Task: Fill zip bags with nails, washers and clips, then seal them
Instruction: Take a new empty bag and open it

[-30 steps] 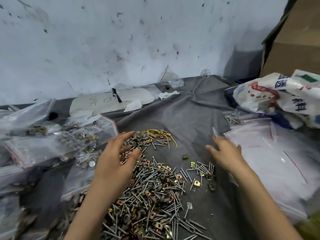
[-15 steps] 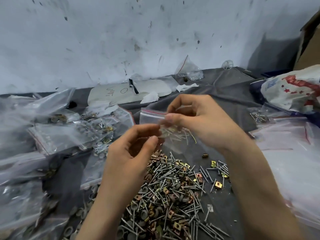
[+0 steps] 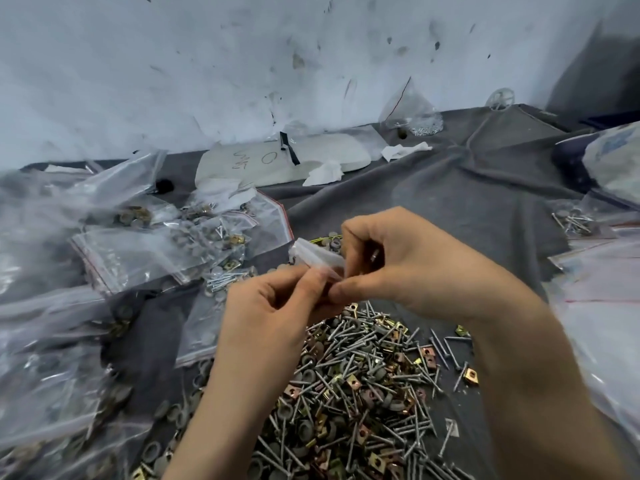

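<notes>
Okay, two-handed pinch on small zip bag (image 3: 317,256).
Left grip (image 3: 273,317) and right grip (image 3: 415,268) both grasp it, above nail-washer-clip pile (image 3: 363,393) at 6 o'clock on counter (image 3: 467,188).

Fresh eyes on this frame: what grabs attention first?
Dead centre, the left hand and right hand pinch a small clear zip bag between them, above the grey cloth. Just below them lies a big loose pile of nails, washers and clips. To the left sits a heap of filled bags.
</notes>
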Tool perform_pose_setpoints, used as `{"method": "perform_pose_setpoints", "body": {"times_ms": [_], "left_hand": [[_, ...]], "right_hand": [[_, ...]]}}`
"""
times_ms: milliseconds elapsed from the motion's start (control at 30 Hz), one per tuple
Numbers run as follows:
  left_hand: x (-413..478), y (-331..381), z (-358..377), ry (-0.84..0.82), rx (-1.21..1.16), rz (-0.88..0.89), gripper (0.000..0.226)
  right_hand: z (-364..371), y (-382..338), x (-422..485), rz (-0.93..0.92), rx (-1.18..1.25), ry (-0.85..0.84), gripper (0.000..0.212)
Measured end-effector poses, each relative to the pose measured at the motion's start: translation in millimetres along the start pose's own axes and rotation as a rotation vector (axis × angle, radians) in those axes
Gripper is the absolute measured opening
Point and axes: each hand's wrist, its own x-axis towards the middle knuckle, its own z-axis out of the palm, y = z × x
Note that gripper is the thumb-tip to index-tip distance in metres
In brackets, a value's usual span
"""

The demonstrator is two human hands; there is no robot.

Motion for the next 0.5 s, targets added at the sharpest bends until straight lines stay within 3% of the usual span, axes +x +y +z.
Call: {"method": "perform_pose_setpoints", "body": {"times_ms": [100,267,400,500], "left_hand": [[1,-2,-4,-0.028,0.126,0.005,0.017],[4,0,-17,-0.034,0.316,0.001,0.022],[2,4,-16,-0.126,0.594,0.17,0.025],[1,4,-15,-0.111,0.627,0.231,0.017]], "right_hand": [[-1,-1,0,0.006,-0.007,-0.067,0.028],[-12,8,1,-0.012,0.126,0.101,0.023],[-2,7,3,-0.089,-0.05,-0.032,0.046],[8,5,9,-0.152,-0.063,0.015,0.014]]}}
